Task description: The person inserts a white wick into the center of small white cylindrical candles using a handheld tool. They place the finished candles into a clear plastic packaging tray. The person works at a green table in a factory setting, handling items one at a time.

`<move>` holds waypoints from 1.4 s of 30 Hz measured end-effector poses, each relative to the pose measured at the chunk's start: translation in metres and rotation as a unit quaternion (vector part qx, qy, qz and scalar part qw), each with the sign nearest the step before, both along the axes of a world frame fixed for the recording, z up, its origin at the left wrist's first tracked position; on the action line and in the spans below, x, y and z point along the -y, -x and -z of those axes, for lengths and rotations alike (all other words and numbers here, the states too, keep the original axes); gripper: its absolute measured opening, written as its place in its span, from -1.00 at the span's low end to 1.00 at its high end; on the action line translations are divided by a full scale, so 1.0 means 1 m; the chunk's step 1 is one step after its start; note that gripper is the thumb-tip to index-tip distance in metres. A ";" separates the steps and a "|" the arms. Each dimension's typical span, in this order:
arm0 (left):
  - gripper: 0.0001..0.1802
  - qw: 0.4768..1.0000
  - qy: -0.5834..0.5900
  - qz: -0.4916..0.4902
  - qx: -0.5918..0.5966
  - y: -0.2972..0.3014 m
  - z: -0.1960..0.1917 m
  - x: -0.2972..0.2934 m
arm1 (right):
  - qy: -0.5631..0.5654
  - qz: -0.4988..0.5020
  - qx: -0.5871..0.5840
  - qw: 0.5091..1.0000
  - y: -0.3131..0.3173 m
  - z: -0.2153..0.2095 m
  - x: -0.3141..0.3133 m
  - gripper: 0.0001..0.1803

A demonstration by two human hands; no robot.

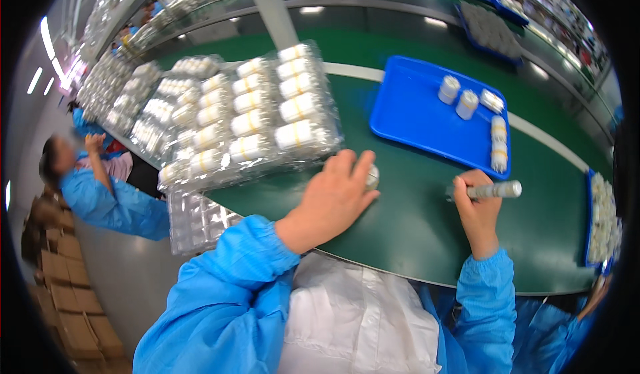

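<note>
Fingers of left hand (330,197) pinch short white round piece (373,177) on dark-green bench (400,234); right hand (480,215), well right, pinches grey-white pen-shaped cylinder (497,190), axis crosswise, left end toward piece.

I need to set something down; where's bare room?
The table is bare between left hand and right hand, nearer than the tray; the tray's left half is free. Packs crowd the table's left; cylinders line the tray's right.

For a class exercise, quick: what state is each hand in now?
Left hand: curved at a small whitish piece; grip cannot be told.
Right hand: closed, holding a pale pen-shaped tool.
</note>
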State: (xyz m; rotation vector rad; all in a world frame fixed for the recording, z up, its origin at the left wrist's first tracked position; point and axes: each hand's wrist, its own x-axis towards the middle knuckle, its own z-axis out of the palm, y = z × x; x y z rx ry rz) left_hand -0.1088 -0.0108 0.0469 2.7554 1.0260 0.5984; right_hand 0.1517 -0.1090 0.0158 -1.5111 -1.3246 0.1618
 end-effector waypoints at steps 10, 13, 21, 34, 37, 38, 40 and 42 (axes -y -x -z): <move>-0.54 0.987 0.048 0.009 0.150 0.063 -0.063 -0.015 | 0.030 0.000 0.013 0.999 -0.007 0.013 0.004 -0.86; -0.53 0.974 0.024 -0.165 0.151 0.134 -0.088 -0.058 | 0.022 -0.022 0.037 0.999 -0.002 0.012 0.005 -0.84; -0.53 0.891 -0.195 -0.353 -0.206 0.278 -0.085 -0.157 | 0.023 -0.033 0.033 0.999 0.002 0.012 0.003 -0.84; -0.51 0.875 -0.281 -0.373 -0.128 0.308 -0.035 -0.191 | 0.032 -0.030 0.065 0.997 0.002 0.009 0.003 -0.83; -0.48 0.916 -0.138 -0.372 -0.066 0.328 -0.031 -0.204 | 0.030 -0.037 0.071 0.996 0.003 0.009 0.002 -0.83; -0.46 0.934 -0.072 -0.348 -0.037 0.327 -0.039 -0.206 | 0.029 -0.034 0.075 0.996 0.002 0.009 0.003 -0.84; -0.43 0.941 0.055 -0.334 -0.001 0.322 -0.050 -0.205 | 0.025 -0.029 0.083 0.996 0.000 0.012 0.003 -0.84; -0.41 0.917 0.175 -0.357 0.014 0.295 -0.068 -0.187 | 0.034 -0.029 0.072 0.996 -0.001 0.014 0.004 -0.84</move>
